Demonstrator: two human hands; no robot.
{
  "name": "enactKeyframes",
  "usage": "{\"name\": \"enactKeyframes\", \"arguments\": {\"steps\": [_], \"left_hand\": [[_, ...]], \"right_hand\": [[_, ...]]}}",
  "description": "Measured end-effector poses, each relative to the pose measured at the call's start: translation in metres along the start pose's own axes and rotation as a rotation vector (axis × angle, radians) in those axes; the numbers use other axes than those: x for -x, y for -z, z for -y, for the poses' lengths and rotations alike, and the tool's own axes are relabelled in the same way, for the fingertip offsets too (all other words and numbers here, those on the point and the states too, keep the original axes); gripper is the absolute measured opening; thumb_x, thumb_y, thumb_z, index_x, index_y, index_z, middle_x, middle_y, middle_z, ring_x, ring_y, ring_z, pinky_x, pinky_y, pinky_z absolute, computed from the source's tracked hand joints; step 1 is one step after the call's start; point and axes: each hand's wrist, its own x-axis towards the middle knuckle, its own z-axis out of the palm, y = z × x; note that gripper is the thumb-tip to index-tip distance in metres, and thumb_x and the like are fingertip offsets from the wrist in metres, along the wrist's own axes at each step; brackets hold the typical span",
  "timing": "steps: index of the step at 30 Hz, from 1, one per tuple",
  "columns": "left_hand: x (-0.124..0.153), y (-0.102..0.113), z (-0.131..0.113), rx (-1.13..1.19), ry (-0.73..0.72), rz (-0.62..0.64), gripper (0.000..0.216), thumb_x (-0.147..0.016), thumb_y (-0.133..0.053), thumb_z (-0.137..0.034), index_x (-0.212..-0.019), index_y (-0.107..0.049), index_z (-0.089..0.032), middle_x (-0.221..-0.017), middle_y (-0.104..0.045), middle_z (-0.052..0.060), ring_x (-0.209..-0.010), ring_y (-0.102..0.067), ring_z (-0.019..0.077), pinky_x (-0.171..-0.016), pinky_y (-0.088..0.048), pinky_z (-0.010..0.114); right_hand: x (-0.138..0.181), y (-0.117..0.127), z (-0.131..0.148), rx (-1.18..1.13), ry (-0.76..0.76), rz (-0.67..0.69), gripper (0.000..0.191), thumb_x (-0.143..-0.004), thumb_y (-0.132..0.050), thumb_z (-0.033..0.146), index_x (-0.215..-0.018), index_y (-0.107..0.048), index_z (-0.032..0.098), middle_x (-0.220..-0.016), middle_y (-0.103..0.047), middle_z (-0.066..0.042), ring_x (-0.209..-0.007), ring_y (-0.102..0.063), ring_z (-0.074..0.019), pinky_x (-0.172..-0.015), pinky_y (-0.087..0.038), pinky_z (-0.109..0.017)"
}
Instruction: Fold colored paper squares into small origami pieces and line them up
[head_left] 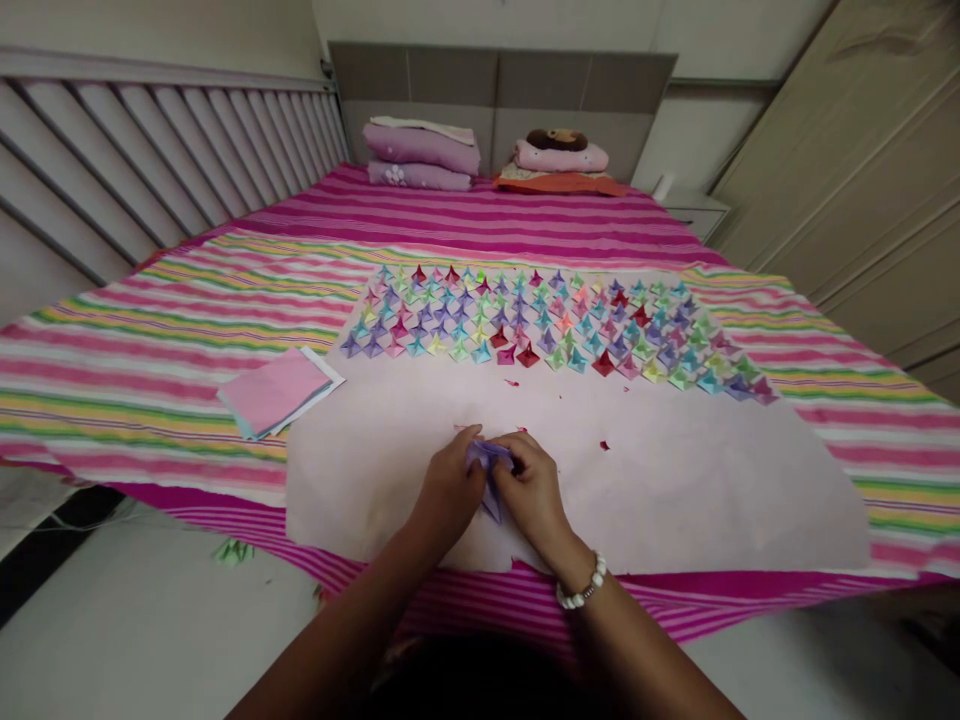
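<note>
My left hand (450,480) and my right hand (531,485) meet over a small purple folded paper (491,462), both pinching it with curled fingers. The paper rests on a large pale pink sheet (675,480) spread across a striped bed. My right wrist wears a white bead bracelet (581,590). Beyond my hands, several rows of small folded paper pieces (540,320) in many colours lie on the sheet.
A stack of pink square papers (277,390) lies to the left on the striped bedcover (150,330). Folded blankets and pillows (424,155) sit at the headboard. A slatted rail (150,150) runs along the left; cabinet doors (862,180) stand at right.
</note>
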Motion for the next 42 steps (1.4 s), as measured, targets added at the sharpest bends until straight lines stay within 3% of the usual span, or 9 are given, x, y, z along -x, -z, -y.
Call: {"name": "enactKeyframes", "arguments": {"steps": [8,14,19,23,27,30,34,37,42], "left_hand": [[-0.006,-0.003,0.005,0.097,0.064,-0.056,0.043,-0.07,-0.06,-0.011,-0.112,-0.059,-0.014,-0.097,-0.073,0.008,-0.089,-0.069,0.021,-0.085,-0.054,0.033],[-0.007,-0.004,0.006,0.133,0.087,-0.096,0.046,-0.069,-0.06,-0.012,-0.115,-0.058,-0.015,-0.101,-0.071,0.008,-0.093,-0.067,0.021,-0.085,-0.052,0.033],[-0.009,-0.005,0.004,0.179,0.128,-0.05,0.033,-0.066,-0.064,-0.015,-0.099,-0.064,-0.016,-0.091,-0.072,0.006,-0.085,-0.067,0.0219,-0.081,-0.052,0.035],[-0.009,-0.007,0.005,0.26,0.139,-0.102,0.029,-0.065,-0.062,-0.013,-0.094,-0.06,-0.018,-0.087,-0.071,0.003,-0.082,-0.067,0.0194,-0.079,-0.051,0.033],[-0.01,-0.006,0.006,0.294,0.134,-0.125,0.017,-0.066,-0.064,-0.021,-0.082,-0.06,-0.018,-0.083,-0.068,0.002,-0.08,-0.064,0.0183,-0.073,-0.049,0.03],[-0.009,-0.003,0.003,0.307,0.14,-0.094,0.007,-0.065,-0.063,-0.022,-0.068,-0.058,-0.018,-0.068,-0.063,-0.002,-0.069,-0.059,0.0154,-0.065,-0.045,0.026],[-0.008,-0.001,-0.001,0.366,0.163,-0.092,0.01,-0.062,-0.062,-0.02,-0.057,-0.053,-0.018,-0.058,-0.056,-0.005,-0.059,-0.053,0.012,-0.056,-0.042,0.022],[-0.009,-0.002,0.0,0.393,0.188,-0.101,0.011,-0.06,-0.065,-0.021,-0.06,-0.055,-0.018,-0.066,-0.061,-0.003,-0.066,-0.058,0.0139,-0.06,-0.045,0.023],[-0.011,0.002,0.003,0.359,0.161,-0.052,0.021,-0.065,-0.06,-0.017,-0.086,-0.062,-0.017,-0.078,-0.067,0.001,-0.072,-0.062,0.0164,-0.066,-0.048,0.026]], "right_hand": [[0.002,-0.002,0.002,-0.02,0.071,0.007,0.034,-0.071,-0.047,0.004,-0.087,-0.07,0.023,-0.087,-0.066,-0.004,-0.083,-0.061,-0.0191,-0.074,-0.049,-0.033],[0.001,-0.003,0.001,-0.017,0.047,-0.048,0.029,-0.072,-0.048,0.004,-0.083,-0.069,0.021,-0.083,-0.065,-0.004,-0.08,-0.06,-0.0189,-0.074,-0.048,-0.032],[0.001,-0.003,-0.001,-0.037,0.043,-0.022,0.032,-0.07,-0.048,0.003,-0.086,-0.069,0.022,-0.084,-0.065,-0.003,-0.078,-0.061,-0.0182,-0.07,-0.049,-0.031],[0.001,-0.003,0.002,-0.018,0.119,-0.039,0.034,-0.072,-0.047,0.003,-0.089,-0.069,0.022,-0.088,-0.065,-0.005,-0.084,-0.061,-0.0188,-0.075,-0.05,-0.033],[0.0,-0.003,0.004,-0.001,0.086,-0.081,0.03,-0.074,-0.048,0.004,-0.085,-0.068,0.022,-0.084,-0.065,-0.004,-0.08,-0.061,-0.0187,-0.071,-0.05,-0.032],[0.002,-0.006,0.002,0.004,0.136,-0.073,0.032,-0.072,-0.048,0.003,-0.089,-0.068,0.021,-0.088,-0.065,-0.005,-0.084,-0.061,-0.0192,-0.073,-0.05,-0.033],[0.005,-0.01,-0.001,0.005,0.21,-0.055,0.036,-0.073,-0.046,0.002,-0.093,-0.068,0.022,-0.092,-0.064,-0.006,-0.088,-0.061,-0.0196,-0.078,-0.05,-0.035],[0.004,-0.01,-0.001,-0.013,0.142,-0.099,0.032,-0.074,-0.046,0.004,-0.09,-0.068,0.022,-0.09,-0.064,-0.006,-0.086,-0.061,-0.0192,-0.076,-0.05,-0.034],[-0.002,-0.007,-0.002,-0.087,-0.011,-0.096,0.021,-0.075,-0.052,0.012,-0.085,-0.068,0.021,-0.086,-0.065,-0.005,-0.078,-0.059,-0.0183,-0.068,-0.047,-0.031]]}}
